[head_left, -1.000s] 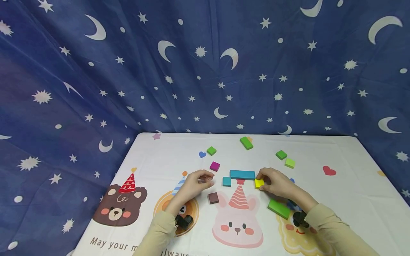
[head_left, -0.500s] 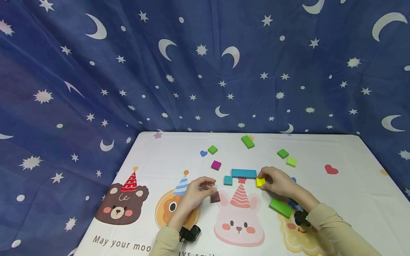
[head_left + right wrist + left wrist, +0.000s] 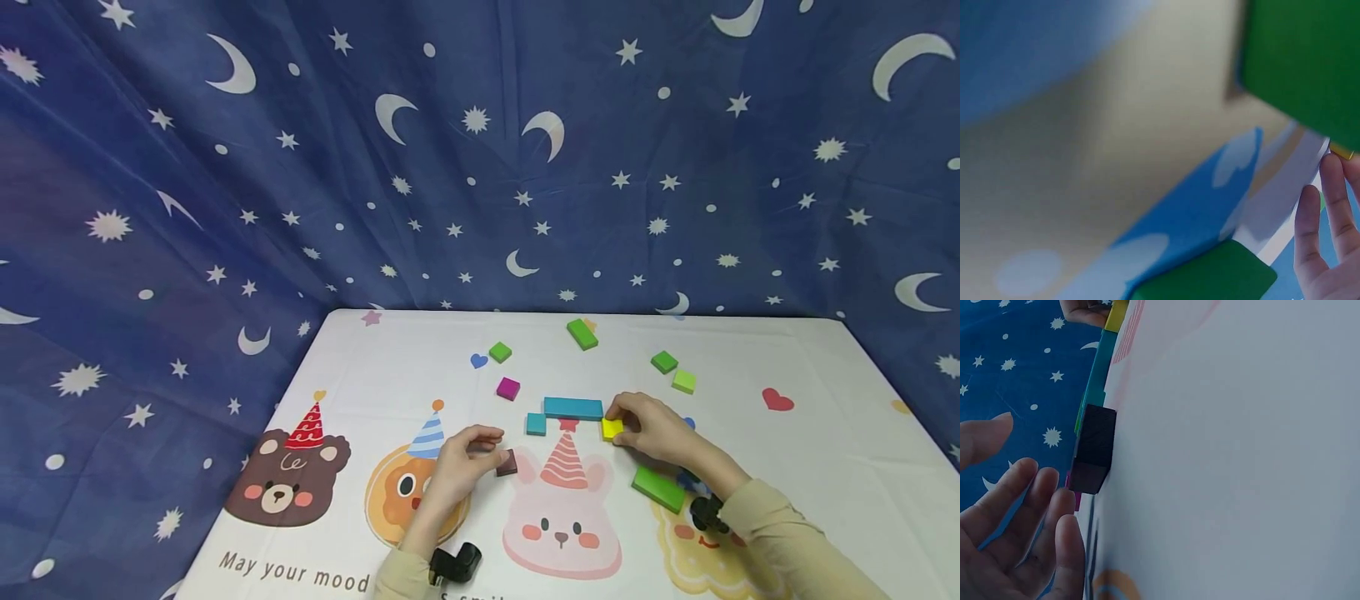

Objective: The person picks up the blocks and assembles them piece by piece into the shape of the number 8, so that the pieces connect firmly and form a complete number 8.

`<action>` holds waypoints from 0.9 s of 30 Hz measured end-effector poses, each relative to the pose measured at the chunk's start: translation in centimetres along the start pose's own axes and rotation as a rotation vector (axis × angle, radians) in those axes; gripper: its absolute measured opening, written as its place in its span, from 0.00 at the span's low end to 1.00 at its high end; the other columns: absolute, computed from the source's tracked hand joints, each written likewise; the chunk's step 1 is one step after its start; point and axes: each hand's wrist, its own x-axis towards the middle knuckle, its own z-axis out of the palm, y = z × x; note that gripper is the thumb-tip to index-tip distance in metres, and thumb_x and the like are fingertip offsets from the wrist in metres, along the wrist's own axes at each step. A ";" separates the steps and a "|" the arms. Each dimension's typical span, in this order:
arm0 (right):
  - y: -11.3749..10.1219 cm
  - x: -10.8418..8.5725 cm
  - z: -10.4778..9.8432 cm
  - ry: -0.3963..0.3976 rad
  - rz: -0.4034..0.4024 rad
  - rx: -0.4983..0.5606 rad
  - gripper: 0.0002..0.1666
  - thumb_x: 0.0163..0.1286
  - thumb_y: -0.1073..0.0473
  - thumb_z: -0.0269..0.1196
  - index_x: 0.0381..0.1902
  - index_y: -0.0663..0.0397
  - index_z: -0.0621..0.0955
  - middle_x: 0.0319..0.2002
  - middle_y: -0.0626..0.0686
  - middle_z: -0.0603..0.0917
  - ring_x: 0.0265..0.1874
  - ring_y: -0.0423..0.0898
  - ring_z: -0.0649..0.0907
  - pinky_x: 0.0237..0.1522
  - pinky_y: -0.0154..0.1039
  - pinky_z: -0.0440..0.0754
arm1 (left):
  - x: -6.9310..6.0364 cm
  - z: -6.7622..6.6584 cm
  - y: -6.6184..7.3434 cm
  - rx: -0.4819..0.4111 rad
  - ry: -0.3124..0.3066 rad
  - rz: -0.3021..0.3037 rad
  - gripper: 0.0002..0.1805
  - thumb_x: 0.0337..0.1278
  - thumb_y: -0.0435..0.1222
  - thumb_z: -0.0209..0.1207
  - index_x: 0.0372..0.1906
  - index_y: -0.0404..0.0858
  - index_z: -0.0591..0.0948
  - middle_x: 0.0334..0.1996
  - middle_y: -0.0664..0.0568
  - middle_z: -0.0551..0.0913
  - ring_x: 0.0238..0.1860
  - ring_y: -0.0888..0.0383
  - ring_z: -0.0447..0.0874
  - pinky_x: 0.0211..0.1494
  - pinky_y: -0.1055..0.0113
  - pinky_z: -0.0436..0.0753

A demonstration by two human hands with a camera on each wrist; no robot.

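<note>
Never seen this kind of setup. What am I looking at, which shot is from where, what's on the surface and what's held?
There's no robot: a person works with two bare hands. The wide view comes from a camera worn on the head, looking forward and down; the two close-ups come from cameras worn on each wrist.

On the printed white tablecloth lie coloured blocks: a long blue block with a small teal block near its left end, a magenta block, plus several green ones.

The right hand pinches a yellow block near the blue one's right end. The left hand is at a dark brown block, fingers relaxed, not gripping it; whether it touches is unclear.
</note>
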 end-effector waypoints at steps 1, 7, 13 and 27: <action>0.0 0.0 0.0 -0.001 0.000 0.001 0.15 0.54 0.63 0.72 0.39 0.47 0.80 0.37 0.45 0.80 0.36 0.42 0.73 0.40 0.35 0.77 | 0.0 0.1 -0.1 -0.004 0.006 -0.002 0.19 0.50 0.38 0.68 0.48 0.35 0.83 0.44 0.42 0.84 0.44 0.56 0.80 0.41 0.76 0.78; -0.1 -0.1 -0.1 -0.007 0.003 0.012 0.15 0.54 0.62 0.72 0.39 0.47 0.80 0.38 0.45 0.80 0.36 0.42 0.74 0.40 0.35 0.77 | -0.3 0.5 -0.6 -0.004 0.020 -0.014 0.20 0.49 0.36 0.68 0.49 0.35 0.82 0.44 0.43 0.84 0.45 0.53 0.79 0.43 0.77 0.76; -0.2 -0.2 -0.2 -0.006 0.003 0.008 0.15 0.54 0.63 0.72 0.39 0.47 0.80 0.38 0.45 0.80 0.36 0.43 0.74 0.40 0.36 0.77 | -0.3 0.5 -0.6 0.029 0.012 0.002 0.20 0.46 0.34 0.69 0.48 0.36 0.83 0.43 0.43 0.84 0.43 0.56 0.78 0.40 0.77 0.74; -0.2 -0.1 -0.1 -0.004 0.001 0.011 0.15 0.54 0.63 0.72 0.39 0.47 0.80 0.37 0.45 0.80 0.36 0.43 0.73 0.39 0.35 0.77 | -0.8 0.3 -0.7 0.103 -0.009 0.094 0.21 0.42 0.28 0.68 0.47 0.38 0.83 0.40 0.47 0.83 0.37 0.62 0.74 0.38 0.74 0.72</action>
